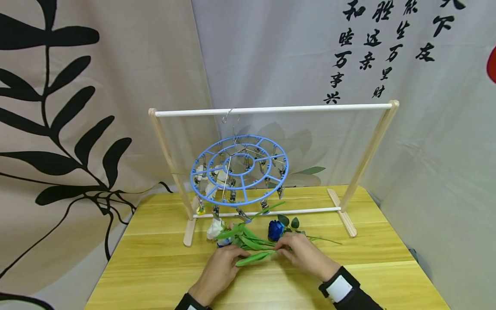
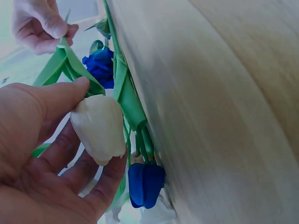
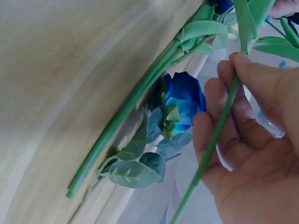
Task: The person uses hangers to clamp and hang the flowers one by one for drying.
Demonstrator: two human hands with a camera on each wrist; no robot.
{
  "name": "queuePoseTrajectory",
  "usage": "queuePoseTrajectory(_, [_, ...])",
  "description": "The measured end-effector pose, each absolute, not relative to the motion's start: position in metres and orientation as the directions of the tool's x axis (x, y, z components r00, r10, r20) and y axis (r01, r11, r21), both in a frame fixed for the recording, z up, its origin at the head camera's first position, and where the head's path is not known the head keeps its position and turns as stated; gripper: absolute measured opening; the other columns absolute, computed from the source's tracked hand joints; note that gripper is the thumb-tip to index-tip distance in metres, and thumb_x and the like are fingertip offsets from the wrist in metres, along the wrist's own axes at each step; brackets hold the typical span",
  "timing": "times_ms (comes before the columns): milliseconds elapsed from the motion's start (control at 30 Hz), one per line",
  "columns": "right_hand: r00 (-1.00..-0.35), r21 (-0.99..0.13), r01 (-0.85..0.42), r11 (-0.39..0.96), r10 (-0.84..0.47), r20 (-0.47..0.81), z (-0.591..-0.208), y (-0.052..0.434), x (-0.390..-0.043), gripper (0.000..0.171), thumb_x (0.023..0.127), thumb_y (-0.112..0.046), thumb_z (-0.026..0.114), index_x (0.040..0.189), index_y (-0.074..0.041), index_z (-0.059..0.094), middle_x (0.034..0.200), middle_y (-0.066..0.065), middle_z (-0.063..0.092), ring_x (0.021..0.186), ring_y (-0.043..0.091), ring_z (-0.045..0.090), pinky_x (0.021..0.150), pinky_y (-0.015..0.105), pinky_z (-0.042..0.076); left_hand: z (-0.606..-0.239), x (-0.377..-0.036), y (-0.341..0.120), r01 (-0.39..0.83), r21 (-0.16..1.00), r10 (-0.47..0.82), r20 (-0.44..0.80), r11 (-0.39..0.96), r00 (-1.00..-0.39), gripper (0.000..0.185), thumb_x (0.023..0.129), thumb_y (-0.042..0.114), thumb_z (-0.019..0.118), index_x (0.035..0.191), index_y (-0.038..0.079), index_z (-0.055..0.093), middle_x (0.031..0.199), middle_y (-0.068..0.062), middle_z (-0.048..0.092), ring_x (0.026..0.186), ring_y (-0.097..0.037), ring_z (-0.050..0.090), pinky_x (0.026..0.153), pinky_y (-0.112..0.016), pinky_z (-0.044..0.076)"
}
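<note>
Wooden table (image 1: 162, 258): left hand (image 1: 217, 271) pinching white tulip (image 2: 98, 128), right hand (image 1: 306, 256) pinching its green stem (image 3: 212, 144).

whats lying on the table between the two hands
In the head view, a green leaf and the flower stems span the gap between the left hand and the right hand. Behind them lies a blue rose.

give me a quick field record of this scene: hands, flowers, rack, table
left hand: grips the white tulip, thumb on its top
right hand: pinches a green stem
flowers: blue rose and blue tulip lie with stems on the table
rack: wooden frame, white bar, blue round clip hanger hooked on it
table: light wood
</note>
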State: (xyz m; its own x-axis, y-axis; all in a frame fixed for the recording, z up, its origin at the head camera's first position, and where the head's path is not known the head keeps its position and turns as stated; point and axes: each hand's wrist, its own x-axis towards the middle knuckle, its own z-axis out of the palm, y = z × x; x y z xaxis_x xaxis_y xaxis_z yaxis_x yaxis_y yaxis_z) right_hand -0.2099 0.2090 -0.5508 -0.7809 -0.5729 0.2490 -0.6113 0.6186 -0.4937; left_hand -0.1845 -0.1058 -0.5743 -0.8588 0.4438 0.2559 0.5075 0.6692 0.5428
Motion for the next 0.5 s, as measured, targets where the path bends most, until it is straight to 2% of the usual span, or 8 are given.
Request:
queuePoseTrajectory(133, [-0.759, -0.441, -0.648, 0.621, -0.573, 0.308, -0.549, 0.211, -0.210, 0.009, 0.106, -0.006, 0.086, 0.110, -0.014, 0.087, 0.106, 0.000, 0.085, 0.097, 0.008, 0.079, 0.083, 0.027, 0.068, -0.574, -0.183, -0.106, 0.492, 0.562, 0.428, 0.252, 0.665, -0.868, 0.031, 0.098, 0.004, 0.093, 0.121, 0.024, 0.090, 0.120, 0.003, 0.087, 0.112, -0.022, 0.084, 0.095, -0.040, 0.071])
queuePoseTrajectory(300, [-0.735, -0.401, -0.678, 0.616, -0.572, 0.364, -0.544, 0.214, -0.207, 0.012, 0.104, -0.004, 0.087, 0.112, -0.013, 0.088, 0.106, -0.001, 0.084, 0.097, 0.010, 0.078, 0.081, 0.029, 0.068, -0.570, -0.178, -0.109, 0.424, 0.657, 0.395, 0.204, 0.623, -0.896, 0.029, 0.104, 0.011, 0.089, 0.127, 0.028, 0.089, 0.125, 0.005, 0.086, 0.117, -0.022, 0.082, 0.092, -0.034, 0.068])
queuePoseTrajectory(367, [-0.734, -0.385, -0.679, 0.624, -0.569, 0.371, -0.541, 0.215, -0.207, 0.014, 0.103, -0.003, 0.088, 0.112, -0.014, 0.088, 0.106, -0.002, 0.084, 0.096, 0.010, 0.077, 0.080, 0.028, 0.067, -0.567, -0.176, -0.111, 0.395, 0.700, 0.378, 0.190, 0.595, -0.906, 0.030, 0.107, 0.007, 0.084, 0.129, 0.027, 0.088, 0.128, 0.005, 0.085, 0.117, -0.023, 0.082, 0.088, -0.031, 0.065])
queuePoseTrajectory(500, [-0.741, -0.362, -0.670, 0.648, -0.558, 0.374, -0.535, 0.217, -0.205, 0.018, 0.102, 0.000, 0.088, 0.112, -0.015, 0.088, 0.106, -0.003, 0.082, 0.097, 0.009, 0.076, 0.080, 0.026, 0.067, -0.561, -0.173, -0.113, 0.383, 0.737, 0.344, 0.216, 0.556, -0.914, 0.026, 0.113, 0.007, 0.076, 0.129, 0.022, 0.088, 0.127, 0.007, 0.086, 0.119, -0.020, 0.081, 0.095, -0.032, 0.067])
